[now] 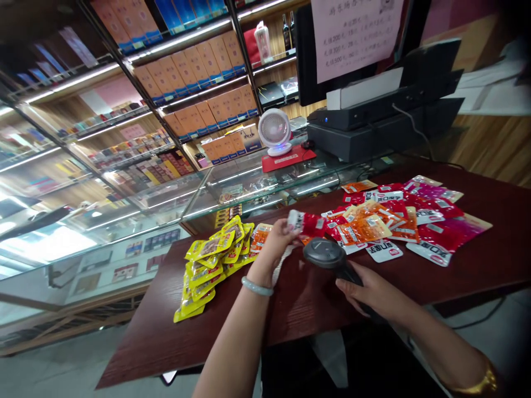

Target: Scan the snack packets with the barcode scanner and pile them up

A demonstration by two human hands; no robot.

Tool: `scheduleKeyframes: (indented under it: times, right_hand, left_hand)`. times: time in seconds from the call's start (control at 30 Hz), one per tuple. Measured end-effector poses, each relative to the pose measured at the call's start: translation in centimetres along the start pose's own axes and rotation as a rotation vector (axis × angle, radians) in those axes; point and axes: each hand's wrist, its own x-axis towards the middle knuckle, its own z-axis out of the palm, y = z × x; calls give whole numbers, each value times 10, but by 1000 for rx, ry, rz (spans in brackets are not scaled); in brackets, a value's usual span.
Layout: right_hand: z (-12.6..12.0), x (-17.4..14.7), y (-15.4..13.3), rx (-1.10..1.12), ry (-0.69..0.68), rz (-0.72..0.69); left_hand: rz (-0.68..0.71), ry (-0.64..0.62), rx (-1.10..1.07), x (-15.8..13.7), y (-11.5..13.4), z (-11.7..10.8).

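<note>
Behind everything we see one wall of shelving (244, 50), its boxes too many to count, and a flat-topped glass display case (232, 179). Before us spreads one dark red-brown surface (141, 337), smooth with a faint grain. On it we find two heaps of flat, glossy packets, each overlapping too much for a sure count: red, orange and magenta packets (371, 224) to the right, yellow packets (205, 276) to the left. One round white plastic fan (274, 130) stands beyond them on a flat red mat (286, 159). Between and just in front of the heaps are our two hands: the right hand (369, 287) grips the handle of one black, rounded scanner (326, 253), and the left hand (282, 237) pinches one shiny red-and-white packet (311, 224) just beyond the scanner's head. We count two bracelets: one smooth pale ring (257, 286) at the left wrist, one gold-coloured band (485, 381) on the right arm.
</note>
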Motion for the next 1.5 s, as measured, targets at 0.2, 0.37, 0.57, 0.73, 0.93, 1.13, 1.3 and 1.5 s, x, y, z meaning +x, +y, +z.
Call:
scheduleKeyframes:
  times: [0.2,0.37,0.57,0.73,0.93,1.13,1.3,1.5]
  right_hand:
    - [-2,-2,1,-23,-3,11]
    - [-3,1,4,-14,-14,-1]
    - [0,3,5,14,-32,-32]
    - [-1,11,-1,58,7,-53]
    - [2,19,-17,96,42,-76]
    - [3,17,-20,96,44,-68]
    - [0,19,-3,60,55,-67]
    - [0,16,2,44,38,-72]
  left_hand:
    - [182,152,689,0,3,-19]
    - [-40,279,1409,-4,0,-62]
    - [-36,233,1487,-5,1,-52]
    - [12,156,1306,-14,1,-37]
    - [62,94,1115,-28,-2,-22]
    - [26,112,904,-21,-3,-16]
    - [121,13,337,6,-1,11]
    - [279,80,1097,15,3,-28]
